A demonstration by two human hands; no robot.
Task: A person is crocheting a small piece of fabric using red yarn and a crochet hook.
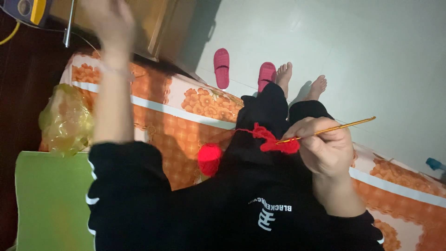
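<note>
Red crochet piece (278,142) pinched in right hand (325,148) fingers alongside gold hook (334,128), over lap. Soft, floppy, super light imo; grip near working loop. Yarn ball (210,159) on orange floral sheet (186,130). Left hand (109,21) raised, blurry, fingers can't tell.

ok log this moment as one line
right hand: grips thin golden metal crochet hook and red yarn piece | left hand: raised, blurred | round red yarn ball: on bed
</note>
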